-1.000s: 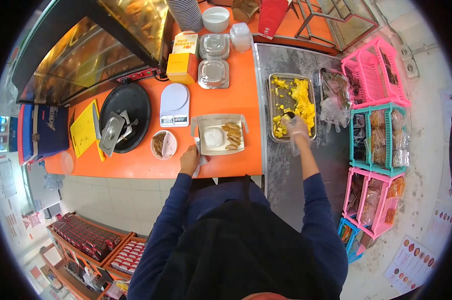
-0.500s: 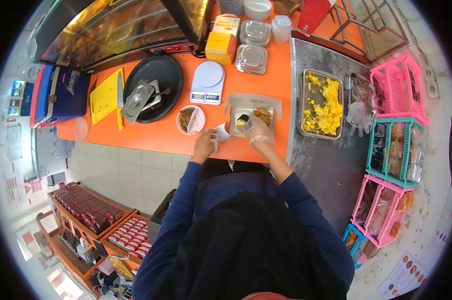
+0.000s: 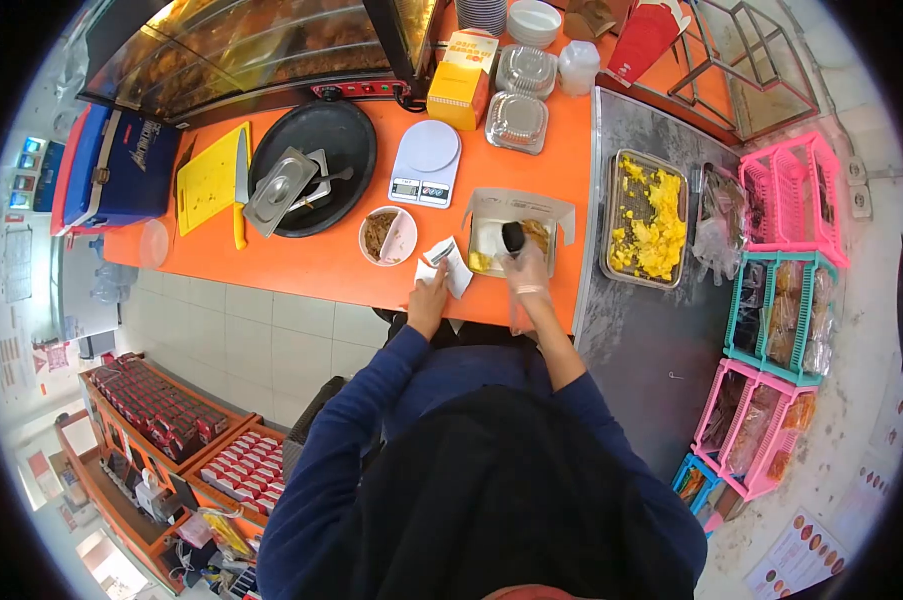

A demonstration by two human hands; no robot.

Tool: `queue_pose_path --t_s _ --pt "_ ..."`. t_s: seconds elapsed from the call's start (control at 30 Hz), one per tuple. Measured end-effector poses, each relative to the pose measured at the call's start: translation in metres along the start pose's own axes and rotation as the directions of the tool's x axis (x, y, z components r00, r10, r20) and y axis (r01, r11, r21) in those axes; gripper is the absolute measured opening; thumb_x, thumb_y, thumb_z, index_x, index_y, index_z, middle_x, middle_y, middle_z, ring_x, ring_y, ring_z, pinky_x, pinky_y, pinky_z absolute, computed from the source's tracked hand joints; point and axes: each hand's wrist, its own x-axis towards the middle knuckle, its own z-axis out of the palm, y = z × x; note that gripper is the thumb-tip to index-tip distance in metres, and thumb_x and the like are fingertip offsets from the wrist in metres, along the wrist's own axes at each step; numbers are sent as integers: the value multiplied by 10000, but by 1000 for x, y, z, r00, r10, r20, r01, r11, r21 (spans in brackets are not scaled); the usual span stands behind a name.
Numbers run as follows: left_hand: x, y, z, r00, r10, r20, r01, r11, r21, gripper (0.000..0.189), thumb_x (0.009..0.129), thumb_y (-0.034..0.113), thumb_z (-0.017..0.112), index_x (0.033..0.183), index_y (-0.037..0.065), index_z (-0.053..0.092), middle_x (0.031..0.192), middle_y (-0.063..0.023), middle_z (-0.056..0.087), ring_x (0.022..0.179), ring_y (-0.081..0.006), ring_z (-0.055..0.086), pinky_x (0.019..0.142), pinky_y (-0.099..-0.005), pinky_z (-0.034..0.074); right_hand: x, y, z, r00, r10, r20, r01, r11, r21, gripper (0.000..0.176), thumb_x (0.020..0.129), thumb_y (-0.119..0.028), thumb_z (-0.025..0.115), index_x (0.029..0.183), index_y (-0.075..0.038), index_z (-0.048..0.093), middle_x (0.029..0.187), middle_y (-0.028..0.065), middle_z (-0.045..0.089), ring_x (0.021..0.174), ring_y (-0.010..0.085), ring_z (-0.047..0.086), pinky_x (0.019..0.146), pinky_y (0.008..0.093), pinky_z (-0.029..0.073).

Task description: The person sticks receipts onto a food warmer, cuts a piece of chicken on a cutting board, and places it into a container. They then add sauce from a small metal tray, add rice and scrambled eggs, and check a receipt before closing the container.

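My left hand (image 3: 428, 301) is at the front edge of the orange counter, its fingers closed on a white paper (image 3: 454, 268) with dark marks. My right hand (image 3: 528, 272), in a clear plastic glove, is over the near side of an open takeaway box (image 3: 487, 208). Its fingers close around a small black object (image 3: 512, 237) whose kind I cannot make out. Inside the box, yellow food (image 3: 479, 261) sits at the near left corner, and brown fried food (image 3: 536, 233) is partly hidden by the glove. A round tub (image 3: 387, 236) with brown shredded food stands left of the paper.
A kitchen scale (image 3: 426, 165) stands behind the tub. Further left are a black round tray (image 3: 356, 140) with metal pans, and a knife (image 3: 241, 175) on a yellow cutting board (image 3: 206, 190). A metal tray of yellow egg-like pieces (image 3: 661, 220) is on the right.
The white item by my left hand now lies spread out as paper. My right hand has shifted slightly right with the black object, and yellow food shows in the box's near left corner.
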Motion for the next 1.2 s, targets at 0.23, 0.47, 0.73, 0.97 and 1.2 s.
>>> queue_pose_path --t_s 0.23,0.47,0.73,0.97,1.2 --pt "-3 -35 -23 967 253 39 -250 966 -67 813 818 63 552 1434 489 239 1459 -78 360 619 -210 608 490 -313 548 -36 -25 -31 972 51 228 -94 979 183 281 782 -178 693 978 17 637 916 209 669 886 317 664 759 392 509" --pt "7 -50 -40 893 448 48 -441 891 -104 723 823 58 552 1368 497 372 1505 -107 272 617 -206 636 525 -330 556 -40 -4 -32 959 -5 285 153 851 -502 223 821 -227 620 839 -6 610 860 226 635 788 403 628 684 458 510" --pt "10 -44 -35 906 403 130 -389 913 -125 637 819 36 554 1291 459 488 1535 -131 205 570 -183 634 516 -323 544 -31 17 -44 944 -320 86 327 856 -402 176 784 -211 606 824 -40 601 746 187 618 700 387 636 613 455 517" --pt "22 -31 -37 938 337 77 -295 895 -334 545 843 21 509 1287 337 531 1522 -186 189 685 -266 666 560 -361 555 -32 10 -28 956 -48 288 220 768 -601 206 792 -209 625 893 -30 622 827 191 641 807 368 648 700 422 519" --pt "8 -88 -137 976 10 219 212 206 -955 612 728 -51 667 1295 132 527 1402 -166 390 960 -220 626 859 -326 512 -8 -48 -159 855 115 -506 -78 992 94 496 961 -282 520 1390 -79 376 1213 236 578 1083 351 594 896 436 480"
